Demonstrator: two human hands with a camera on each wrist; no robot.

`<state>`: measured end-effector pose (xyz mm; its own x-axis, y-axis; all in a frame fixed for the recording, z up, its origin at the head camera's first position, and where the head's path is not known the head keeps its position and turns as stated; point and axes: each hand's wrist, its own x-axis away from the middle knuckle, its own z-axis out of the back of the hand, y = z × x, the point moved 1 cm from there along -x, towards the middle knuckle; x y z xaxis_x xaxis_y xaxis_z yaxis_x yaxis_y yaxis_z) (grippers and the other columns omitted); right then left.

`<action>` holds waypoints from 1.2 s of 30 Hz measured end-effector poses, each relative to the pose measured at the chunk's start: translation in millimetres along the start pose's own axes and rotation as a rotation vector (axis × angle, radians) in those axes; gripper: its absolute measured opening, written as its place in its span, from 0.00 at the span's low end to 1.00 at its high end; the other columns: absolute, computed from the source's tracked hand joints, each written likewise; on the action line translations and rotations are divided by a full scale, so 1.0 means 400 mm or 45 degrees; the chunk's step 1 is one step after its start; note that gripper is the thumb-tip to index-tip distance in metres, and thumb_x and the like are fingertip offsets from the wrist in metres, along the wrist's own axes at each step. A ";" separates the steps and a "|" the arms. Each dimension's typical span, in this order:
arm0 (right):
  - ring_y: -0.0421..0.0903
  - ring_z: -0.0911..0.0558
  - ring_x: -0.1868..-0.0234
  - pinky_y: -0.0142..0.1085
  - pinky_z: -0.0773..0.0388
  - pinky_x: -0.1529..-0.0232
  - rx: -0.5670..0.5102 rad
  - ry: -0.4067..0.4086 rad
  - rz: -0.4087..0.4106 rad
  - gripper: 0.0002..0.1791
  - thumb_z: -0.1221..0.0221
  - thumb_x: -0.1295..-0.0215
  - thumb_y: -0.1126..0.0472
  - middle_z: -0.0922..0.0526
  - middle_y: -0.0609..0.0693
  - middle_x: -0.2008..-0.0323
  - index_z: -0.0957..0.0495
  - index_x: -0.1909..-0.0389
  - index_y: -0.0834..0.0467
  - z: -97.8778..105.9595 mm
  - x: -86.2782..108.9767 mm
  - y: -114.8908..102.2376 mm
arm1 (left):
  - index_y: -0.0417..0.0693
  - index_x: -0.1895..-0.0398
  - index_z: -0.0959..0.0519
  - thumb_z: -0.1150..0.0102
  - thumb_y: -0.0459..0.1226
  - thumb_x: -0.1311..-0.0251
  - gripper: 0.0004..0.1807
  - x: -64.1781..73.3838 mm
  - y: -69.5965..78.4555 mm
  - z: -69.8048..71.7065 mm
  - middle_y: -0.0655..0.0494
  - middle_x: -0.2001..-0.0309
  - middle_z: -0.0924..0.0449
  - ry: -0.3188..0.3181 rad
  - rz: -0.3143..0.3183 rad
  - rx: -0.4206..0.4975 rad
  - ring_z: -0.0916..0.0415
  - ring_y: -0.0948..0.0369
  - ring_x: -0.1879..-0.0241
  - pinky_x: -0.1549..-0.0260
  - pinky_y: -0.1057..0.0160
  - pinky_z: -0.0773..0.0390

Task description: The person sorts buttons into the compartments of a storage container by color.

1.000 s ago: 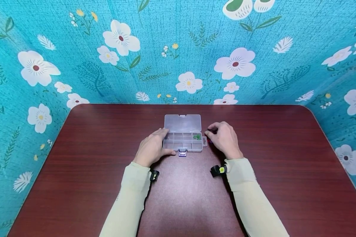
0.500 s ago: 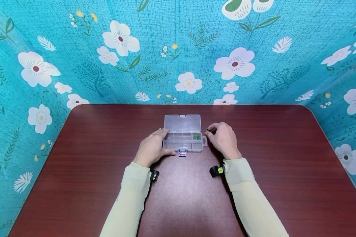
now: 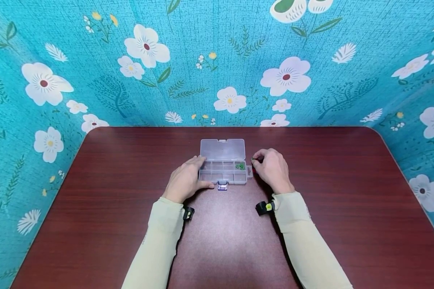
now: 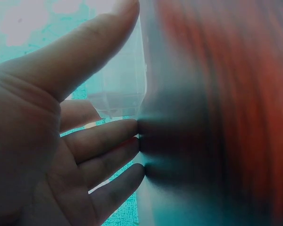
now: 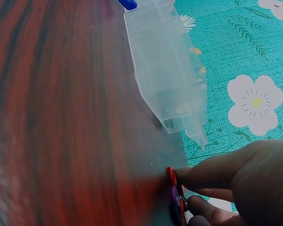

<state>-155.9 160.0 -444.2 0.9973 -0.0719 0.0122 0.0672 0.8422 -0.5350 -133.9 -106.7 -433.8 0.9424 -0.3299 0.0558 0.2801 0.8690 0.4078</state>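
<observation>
On the worktop (image 3: 224, 241), nearer the far edge than the front: clear divided box (image 3: 222, 171), lid (image 3: 222, 149) swung back on the far side. Two rows of four compartments. Small green pieces (image 3: 240, 166) sit in the far row, right-end compartment; exact count too small to call from here. Hang tab (image 3: 249, 171) sticks out of the right end. Clear latch (image 3: 222, 186), bluish at the edges, hangs off the near side.

Right hand (image 3: 273, 168) is just beyond the tab, thumb and index pinching a small green bit (image 3: 253, 159), mostly covered by the fingertips. Other fingers tucked behind. Right under it, a red piece (image 5: 171, 175) and a purple piece (image 5: 175, 193), seen from the right wrist, close to the fingertips. Touching or just beside, can't tell.

Left hand (image 3: 184, 178) spans the box's left end: thumb along the near side, index at the far corner, fingers fairly straight and spread apart, no curl round it.

Further out: black strap units (image 3: 263, 208) on the inner side of both wrists, pale yellow sleeves (image 3: 304, 228) on both forearms. Behind the worktop, turquoise floral cloth (image 3: 202, 60).
</observation>
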 end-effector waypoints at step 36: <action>0.51 0.22 0.62 0.45 0.25 0.66 -0.041 0.007 0.056 0.05 0.36 0.35 0.58 0.17 0.52 0.55 0.12 0.64 0.51 0.005 0.007 0.007 | 0.41 0.27 0.32 0.22 0.57 0.54 0.53 -0.002 0.002 0.000 0.48 0.29 0.31 -0.006 0.008 -0.002 0.38 0.53 0.27 0.32 0.50 0.33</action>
<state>-153.0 163.1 -444.1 0.9991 -0.0383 -0.0165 0.0225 0.8272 -0.5615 -134.6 -105.6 -433.4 0.9432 -0.3264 0.0622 0.2748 0.8715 0.4062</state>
